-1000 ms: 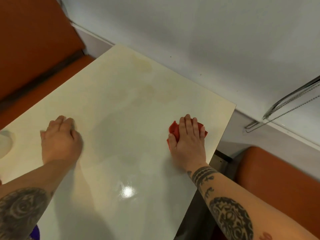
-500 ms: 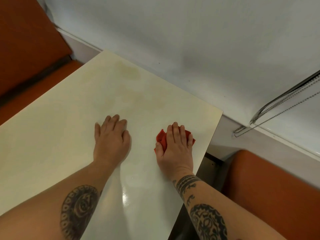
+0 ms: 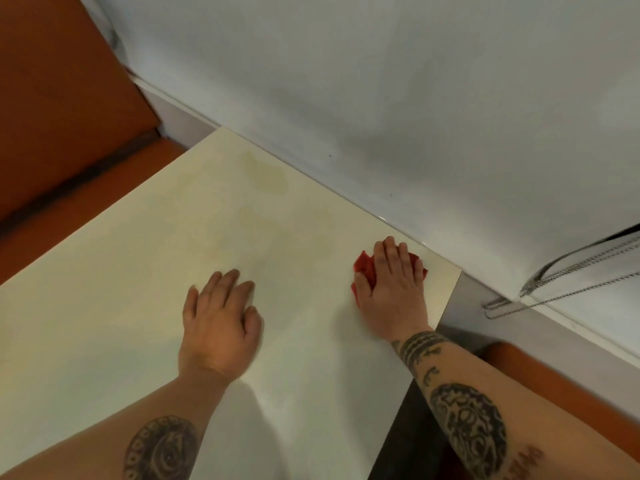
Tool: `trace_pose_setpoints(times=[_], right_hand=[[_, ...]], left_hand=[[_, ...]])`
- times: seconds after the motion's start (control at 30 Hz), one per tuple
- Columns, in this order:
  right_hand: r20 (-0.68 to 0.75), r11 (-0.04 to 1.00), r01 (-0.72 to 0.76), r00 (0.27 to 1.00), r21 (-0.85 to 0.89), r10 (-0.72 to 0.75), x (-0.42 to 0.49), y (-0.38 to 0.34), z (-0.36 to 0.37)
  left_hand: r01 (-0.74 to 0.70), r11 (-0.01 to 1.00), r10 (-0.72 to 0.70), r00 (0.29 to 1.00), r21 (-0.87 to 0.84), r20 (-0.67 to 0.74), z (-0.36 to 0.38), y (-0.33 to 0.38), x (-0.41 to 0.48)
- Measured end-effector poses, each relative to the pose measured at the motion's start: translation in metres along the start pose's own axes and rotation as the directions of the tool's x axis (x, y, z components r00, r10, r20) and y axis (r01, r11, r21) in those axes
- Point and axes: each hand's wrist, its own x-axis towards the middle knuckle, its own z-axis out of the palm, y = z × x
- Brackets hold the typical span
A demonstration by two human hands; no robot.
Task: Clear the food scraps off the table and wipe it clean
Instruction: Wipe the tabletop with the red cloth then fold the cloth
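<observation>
Since the earlier frames the right hand [image 3: 393,292] has pushed the red cloth [image 3: 363,268] to the far right corner of the table [image 3: 138,306], beside the wall [image 3: 381,116]; its straight fingers [image 3: 389,252] press the cloth flat. The left hand [image 3: 221,323] has moved to the centre, resting flat and empty; no scraps show, so the yellowish stain [image 3: 266,174] beyond likely remains to wipe.

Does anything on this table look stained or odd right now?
Yes: faint yellowish-brown blotches discolour the cream table near its far corner by the wall, apart from the red cloth under the right hand.
</observation>
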Motion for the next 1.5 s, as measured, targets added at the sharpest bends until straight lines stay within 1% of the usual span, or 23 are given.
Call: trace_pose_setpoints(times=[0.1, 0.2, 0.27, 0.3, 0.37, 0.43, 0.47, 0.53, 0.7, 0.77, 0.83, 0.9, 0.93, 0.97, 1.0, 1.07, 1.13, 1.2, 1.23, 1.3, 1.37, 1.43, 1.5], right_hand=[[-0.029, 0.995, -0.096, 0.995, -0.007, 0.096, 0.036, 0.002, -0.003], [-0.024, 0.984, -0.179, 0.984, -0.012, 0.179, 0.064, -0.013, -0.002], [-0.010, 0.982, -0.190, 0.982, -0.012, 0.190, 0.074, -0.025, 0.000], [-0.010, 0.987, -0.157, 0.988, -0.014, 0.157, 0.075, -0.031, 0.000], [0.008, 1.000, -0.001, 1.000, -0.026, 0.001, 0.065, -0.038, 0.002], [0.058, 0.986, 0.163, 0.985, -0.022, -0.161, 0.048, -0.039, 0.004], [0.078, 0.979, 0.202, 0.977, -0.009, -0.200, 0.043, -0.036, 0.004], [0.087, 0.977, 0.215, 0.973, 0.000, -0.215, 0.043, -0.031, 0.002], [0.052, 0.998, 0.064, 0.997, -0.021, -0.063, 0.079, -0.042, 0.001], [0.050, 0.999, 0.031, 0.998, -0.023, -0.030, 0.086, -0.051, 0.003], [0.072, 0.996, 0.088, 0.994, -0.002, -0.087, 0.079, -0.052, 0.001], [0.101, 0.971, 0.238, 0.967, -0.010, -0.236, 0.059, -0.044, 0.001], [0.118, 0.959, 0.284, 0.953, -0.017, -0.280, 0.051, -0.038, 0.001], [0.123, 0.956, 0.294, 0.949, -0.018, -0.290, 0.048, -0.031, 0.001], [0.114, 0.964, 0.265, 0.959, -0.019, -0.261, 0.050, -0.026, 0.000], [0.063, 0.991, 0.133, 0.989, -0.022, -0.132, 0.064, -0.023, -0.001], [0.029, 1.000, 0.009, 1.000, -0.027, -0.009, 0.086, -0.029, -0.002], [0.017, 0.998, -0.057, 0.998, -0.039, 0.058, 0.109, -0.043, -0.002], [0.012, 0.998, -0.058, 0.998, -0.040, 0.058, 0.118, -0.051, -0.001], [0.001, 0.999, -0.001, 1.000, -0.039, 0.001, 0.126, -0.066, 0.000], [0.014, 0.989, 0.141, 0.990, -0.035, -0.140, 0.119, -0.073, 0.001], [0.043, 0.958, 0.287, 0.957, -0.015, -0.286, 0.103, -0.068, 0.001], [0.073, 0.945, 0.327, 0.942, 0.008, -0.327, 0.092, -0.056, 0.001]], left_hand=[[-0.004, 1.000, 0.004, 1.000, -0.001, -0.007, 0.002, 0.000, 0.001], [0.000, 1.000, 0.000, 1.000, 0.020, 0.011, 0.002, -0.002, 0.002], [0.000, 1.000, 0.000, 1.000, 0.026, 0.028, 0.002, -0.002, 0.003], [-0.002, 1.000, 0.001, 0.999, 0.028, 0.033, 0.002, -0.002, 0.003], [0.000, 0.999, -0.002, 0.999, 0.033, 0.039, 0.002, -0.002, 0.003], [0.007, 0.999, -0.009, 0.999, 0.039, 0.039, 0.002, -0.003, 0.003], [0.007, 0.999, -0.009, 0.999, 0.040, 0.039, 0.002, -0.003, 0.003], [0.004, 0.999, -0.006, 0.999, 0.041, 0.037, 0.002, -0.003, 0.003], [0.011, 0.999, -0.012, 0.999, 0.034, 0.045, 0.002, -0.002, 0.004], [0.016, 0.999, -0.018, 0.999, 0.037, 0.045, 0.001, -0.002, 0.003], [0.017, 0.999, -0.019, 0.999, 0.037, 0.048, 0.001, -0.001, 0.002], [0.013, 0.999, -0.014, 0.999, 0.035, 0.043, 0.001, -0.001, 0.002], [0.012, 0.999, -0.013, 0.999, 0.033, 0.040, 0.001, -0.001, 0.002], [0.013, 0.999, -0.014, 0.999, 0.030, 0.037, 0.002, -0.001, 0.003], [0.014, 0.999, -0.015, 0.999, 0.029, 0.037, 0.002, -0.001, 0.002], [0.014, 1.000, -0.015, 0.999, 0.027, 0.039, 0.002, -0.001, 0.003], [0.008, 1.000, -0.009, 0.999, 0.030, 0.037, 0.003, -0.001, 0.003], [0.004, 0.999, -0.005, 0.999, 0.035, 0.039, 0.003, -0.001, 0.004], [0.005, 0.999, -0.006, 0.999, 0.038, 0.040, 0.003, -0.001, 0.004], [0.008, 0.999, -0.010, 0.999, 0.043, 0.047, 0.002, -0.002, 0.004], [0.014, 0.999, -0.016, 0.998, 0.044, 0.056, 0.002, -0.002, 0.003], [0.010, 0.999, -0.012, 0.998, 0.036, 0.054, 0.002, -0.003, 0.003], [0.010, 0.999, -0.011, 0.999, 0.032, 0.049, 0.002, -0.002, 0.003]])
